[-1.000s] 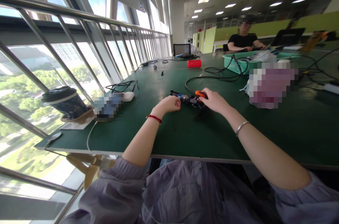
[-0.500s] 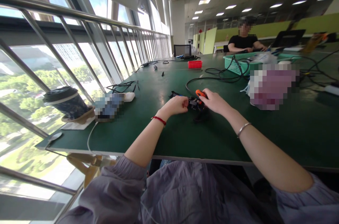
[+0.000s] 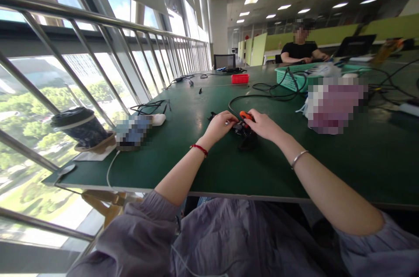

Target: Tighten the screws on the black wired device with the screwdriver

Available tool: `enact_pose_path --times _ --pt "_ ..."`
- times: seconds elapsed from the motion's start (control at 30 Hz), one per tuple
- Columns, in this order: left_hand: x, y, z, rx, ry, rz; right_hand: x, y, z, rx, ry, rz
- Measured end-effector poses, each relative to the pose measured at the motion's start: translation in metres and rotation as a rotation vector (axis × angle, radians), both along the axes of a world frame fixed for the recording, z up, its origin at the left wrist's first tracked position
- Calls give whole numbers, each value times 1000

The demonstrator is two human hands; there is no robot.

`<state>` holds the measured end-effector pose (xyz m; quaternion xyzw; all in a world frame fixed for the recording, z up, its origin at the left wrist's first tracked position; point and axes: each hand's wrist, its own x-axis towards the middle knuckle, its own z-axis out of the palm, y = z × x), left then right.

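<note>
A small black device (image 3: pixel 241 128) with dark straps lies on the green table (image 3: pixel 209 172) in front of me; its exact kind is hard to make out. My left hand (image 3: pixel 220 128) is at its left side, fingers bent and pinched together over its upper edge. Whatever those fingertips grip is hidden. From the right, my right hand (image 3: pixel 263 125) is closed on an orange piece (image 3: pixel 245 115) at the device's top right. A dark strap (image 3: pixel 248 142) spreads on the table below the device.
A black cable (image 3: pixel 240 97) curves from the device's far side toward a green basket (image 3: pixel 288 78). A blurred pink-and-white package (image 3: pixel 337 107) stands right. Leftward are a phone (image 3: pixel 134 132), a white charger (image 3: pixel 159 120) and a lidded cup (image 3: pixel 81 126). A red box (image 3: pixel 240 79) and a seated person (image 3: pixel 299 52) are farther back.
My left hand has shifted up and slightly right, its fingertips now over the device's upper edge. My right hand stays at the orange piece, with less of the orange showing.
</note>
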<state>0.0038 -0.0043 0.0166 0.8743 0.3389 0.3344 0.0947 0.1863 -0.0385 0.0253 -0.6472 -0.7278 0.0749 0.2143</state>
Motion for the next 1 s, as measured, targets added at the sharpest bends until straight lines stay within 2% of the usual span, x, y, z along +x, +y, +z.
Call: enact_pose_path --times 0.57,0.77,1.0 --pt "1 3 -6 60 43 41 -1 -2 1 -7 12 9" --pt "0 -4 2 98 150 54 0 -2 1 -3 13 16" --pt "-12 -3 15 84 399 142 1 -1 0 1 -1 8"
